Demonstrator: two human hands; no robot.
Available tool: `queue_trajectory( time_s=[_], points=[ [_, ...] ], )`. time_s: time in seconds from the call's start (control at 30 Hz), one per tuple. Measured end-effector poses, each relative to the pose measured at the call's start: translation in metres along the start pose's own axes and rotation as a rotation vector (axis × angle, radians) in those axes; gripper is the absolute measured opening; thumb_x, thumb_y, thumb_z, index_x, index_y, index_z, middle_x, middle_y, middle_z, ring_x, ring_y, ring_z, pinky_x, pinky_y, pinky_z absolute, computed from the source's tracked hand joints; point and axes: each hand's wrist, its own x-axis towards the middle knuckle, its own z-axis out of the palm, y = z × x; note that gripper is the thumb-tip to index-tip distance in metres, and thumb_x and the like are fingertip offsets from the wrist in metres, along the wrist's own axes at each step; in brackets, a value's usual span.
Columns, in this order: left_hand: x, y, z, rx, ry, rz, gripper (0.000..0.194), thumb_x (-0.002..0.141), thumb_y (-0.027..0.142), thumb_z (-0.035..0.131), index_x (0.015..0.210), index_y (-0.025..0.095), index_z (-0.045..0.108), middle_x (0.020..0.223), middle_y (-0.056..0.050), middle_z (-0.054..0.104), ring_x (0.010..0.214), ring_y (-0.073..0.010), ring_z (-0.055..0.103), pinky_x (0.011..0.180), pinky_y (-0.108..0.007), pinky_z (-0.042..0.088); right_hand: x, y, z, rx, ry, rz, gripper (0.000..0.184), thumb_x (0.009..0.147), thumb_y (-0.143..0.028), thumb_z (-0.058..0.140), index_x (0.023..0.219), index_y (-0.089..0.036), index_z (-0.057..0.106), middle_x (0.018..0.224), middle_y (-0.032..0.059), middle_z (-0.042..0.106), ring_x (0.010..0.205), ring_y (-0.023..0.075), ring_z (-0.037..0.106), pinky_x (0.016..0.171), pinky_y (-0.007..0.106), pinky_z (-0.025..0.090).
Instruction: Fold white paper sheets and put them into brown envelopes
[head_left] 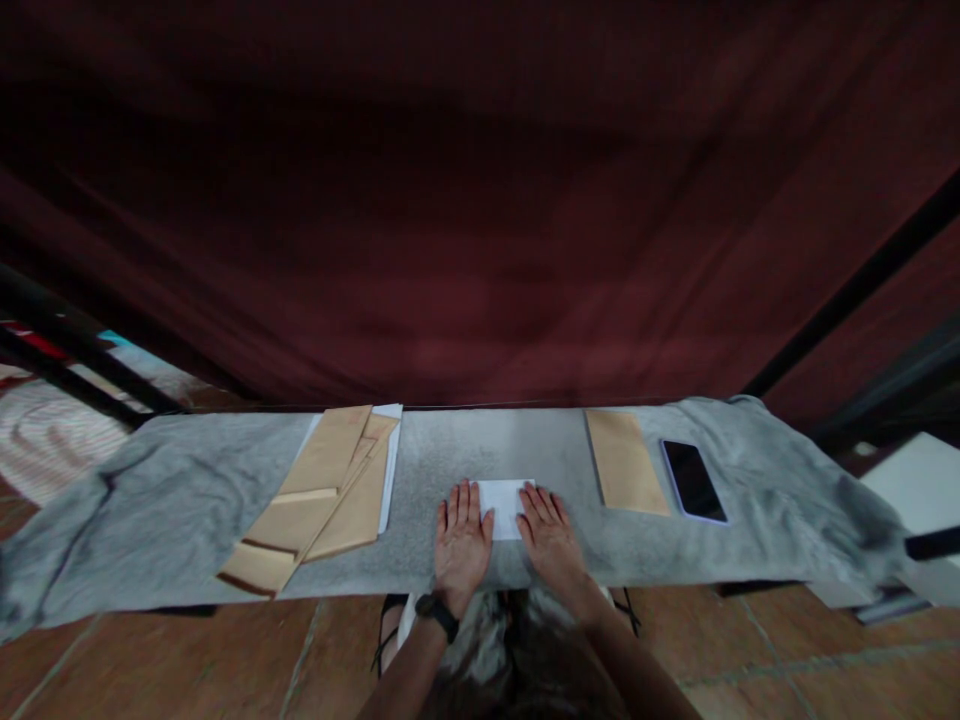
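A small white sheet of paper (501, 507), perhaps folded, lies on the grey cloth in front of me. My left hand (461, 540) rests flat over its left edge, fingers stretched out, with a dark watch on the wrist. On the right edge lies my right hand (549, 530), also flat with fingers extended. The middle of the paper shows between both hands. Off to the left, several brown envelopes (341, 500) lie overlapping, with white sheets (391, 470) partly under them. Right of my right hand is a brown envelope (626, 462), lying flat.
A phone (694, 480) with a dark screen lies to the right of the single envelope. The grey cloth (187, 490) covers a long narrow surface and is wrinkled at both ends. A dark red curtain (480, 250) hangs behind it. White boxes (926, 490) stand at the far right.
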Motion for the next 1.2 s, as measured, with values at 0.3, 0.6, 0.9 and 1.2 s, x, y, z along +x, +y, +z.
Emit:
queue_trajectory(
  time_s=[0.3, 0.6, 0.9, 1.2],
  points=[
    [0.002, 0.002, -0.004, 0.025, -0.021, -0.018, 0.064, 0.101, 0.054, 0.034, 0.152, 0.016, 0.043, 0.154, -0.016, 0.048, 0.145, -0.0317, 0.041, 0.118, -0.053, 0.032, -0.006, -0.002, 0.005, -0.062, 0.015, 0.015, 0.048, 0.103, -0.028, 0.042, 0.149, -0.015, 0.046, 0.154, 0.0149, 0.047, 0.143, 0.0275, 0.044, 0.119, 0.052, 0.031],
    [0.004, 0.004, -0.007, 0.005, -0.018, -0.024, 0.061, 0.102, 0.051, 0.035, 0.151, 0.018, 0.046, 0.154, -0.015, 0.048, 0.142, -0.0321, 0.045, 0.116, -0.053, 0.034, -0.047, 0.002, -0.015, -0.046, -0.034, -0.075, 0.053, 0.103, -0.032, 0.043, 0.155, -0.019, 0.037, 0.153, 0.0102, 0.049, 0.142, 0.0247, 0.045, 0.120, 0.050, 0.030],
    [0.032, 0.009, -0.022, -0.049, -0.084, -0.049, 0.044, 0.099, 0.027, 0.038, 0.134, 0.017, 0.061, 0.135, -0.015, 0.063, 0.119, -0.0307, 0.057, 0.101, -0.047, 0.045, -0.058, -0.002, -0.020, -0.014, -0.040, -0.033, 0.049, 0.103, -0.030, 0.045, 0.150, -0.021, 0.045, 0.152, 0.0067, 0.051, 0.140, 0.0232, 0.047, 0.120, 0.048, 0.032],
    [0.074, -0.010, -0.045, -0.513, -0.309, -0.244, 0.011, 0.082, 0.017, 0.056, 0.080, 0.019, 0.066, 0.077, -0.004, 0.070, 0.081, -0.0217, 0.067, 0.078, -0.032, 0.049, -0.059, -0.002, -0.022, 0.000, -0.004, -0.032, 0.051, 0.100, -0.027, 0.049, 0.150, -0.018, 0.044, 0.152, 0.0086, 0.052, 0.141, 0.0228, 0.046, 0.121, 0.048, 0.031]
  ],
)
